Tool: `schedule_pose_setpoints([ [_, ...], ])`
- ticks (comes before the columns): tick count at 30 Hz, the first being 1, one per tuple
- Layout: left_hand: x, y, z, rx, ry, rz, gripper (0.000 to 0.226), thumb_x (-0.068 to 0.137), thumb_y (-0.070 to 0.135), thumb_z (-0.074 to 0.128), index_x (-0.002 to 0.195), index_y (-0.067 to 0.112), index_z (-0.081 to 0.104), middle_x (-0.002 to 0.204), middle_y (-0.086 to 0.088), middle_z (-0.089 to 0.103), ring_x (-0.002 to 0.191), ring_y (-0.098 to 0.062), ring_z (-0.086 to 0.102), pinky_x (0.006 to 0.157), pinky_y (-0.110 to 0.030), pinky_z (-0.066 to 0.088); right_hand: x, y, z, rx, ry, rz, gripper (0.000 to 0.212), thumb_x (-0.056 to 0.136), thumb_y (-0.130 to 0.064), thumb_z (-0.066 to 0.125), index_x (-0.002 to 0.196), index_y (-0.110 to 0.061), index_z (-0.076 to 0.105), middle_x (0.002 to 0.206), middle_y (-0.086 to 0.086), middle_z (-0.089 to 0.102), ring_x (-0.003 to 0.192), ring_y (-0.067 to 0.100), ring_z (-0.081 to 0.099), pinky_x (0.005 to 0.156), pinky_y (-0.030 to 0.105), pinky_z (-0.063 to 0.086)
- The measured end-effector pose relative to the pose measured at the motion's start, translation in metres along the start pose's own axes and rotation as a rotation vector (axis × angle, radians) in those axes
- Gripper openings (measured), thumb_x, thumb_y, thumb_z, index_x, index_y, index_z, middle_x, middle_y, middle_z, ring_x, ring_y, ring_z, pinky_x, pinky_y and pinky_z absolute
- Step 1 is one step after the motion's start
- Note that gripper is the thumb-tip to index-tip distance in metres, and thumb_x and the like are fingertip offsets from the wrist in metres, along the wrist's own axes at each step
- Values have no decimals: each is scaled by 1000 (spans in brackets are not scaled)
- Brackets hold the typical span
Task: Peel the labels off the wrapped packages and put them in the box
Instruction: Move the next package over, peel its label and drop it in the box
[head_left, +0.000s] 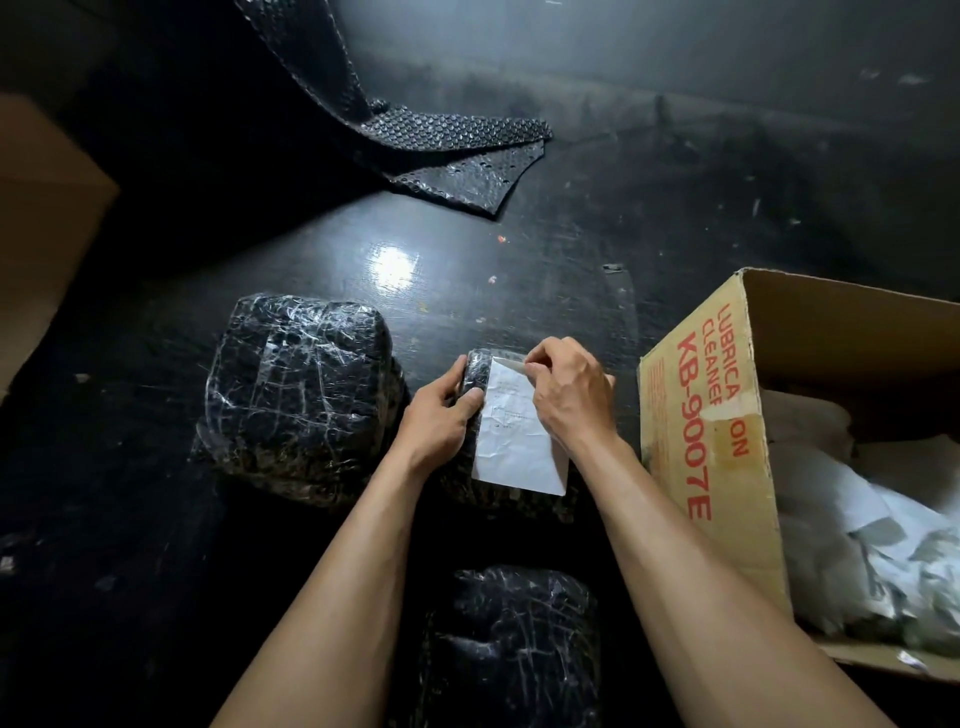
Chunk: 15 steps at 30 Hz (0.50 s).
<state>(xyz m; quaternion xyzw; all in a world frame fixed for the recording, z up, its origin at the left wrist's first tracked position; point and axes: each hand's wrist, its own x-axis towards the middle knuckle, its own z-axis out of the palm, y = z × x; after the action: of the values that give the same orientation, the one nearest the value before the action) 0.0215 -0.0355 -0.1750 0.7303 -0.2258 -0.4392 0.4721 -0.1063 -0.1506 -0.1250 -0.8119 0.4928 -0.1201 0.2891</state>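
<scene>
Dark, glossy, scuffed work surface (675, 218) with pale flecks; bright light reflection (394, 266) just above centre. Black bubble-wrap sheets (457, 156) at 12 o'clock. Plain brown carton (47, 218), partly visible, at 9 o'clock.

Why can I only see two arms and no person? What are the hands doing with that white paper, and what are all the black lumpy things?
The camera sits on the person's head and looks down, so you see only their arms. There is just this one picture. The black lumps are packages wrapped in shiny plastic, lying on a dark surface. The left hand holds the middle package steady. The right hand pinches the top edge of the white label stuck on it, to peel it off. A bigger package lies to the left, and another package sits between the arms. On the right is a cardboard box with white papers inside. Farther back lies black bubble wrap.
</scene>
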Motion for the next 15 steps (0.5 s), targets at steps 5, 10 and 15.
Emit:
schedule_pose_setpoints([
  [5,-4,-3,-3,-60,-44,-49,74,79,39,69,149,27,46,115,13,74,113,-6,65,113,-40,43,0,0,-1,16,8,-2,8,94,-24,60,87,-25,64,96,-6,61,98,21,58,87,46,44],
  [10,-7,0,-1,-112,-70,-81,65,94,18,66,153,25,39,99,13,76,95,-6,65,110,-38,45,0,1,-2,31,5,0,8,93,-24,61,86,-25,65,94,-8,60,97,20,57,86,45,45],
  [15,-19,15,1,-277,-77,-106,60,98,6,62,152,21,40,101,-10,76,84,-13,69,82,-26,56,1,3,-3,84,31,6,10,92,-22,60,84,-26,64,91,-8,60,91,18,56,84,49,49],
])
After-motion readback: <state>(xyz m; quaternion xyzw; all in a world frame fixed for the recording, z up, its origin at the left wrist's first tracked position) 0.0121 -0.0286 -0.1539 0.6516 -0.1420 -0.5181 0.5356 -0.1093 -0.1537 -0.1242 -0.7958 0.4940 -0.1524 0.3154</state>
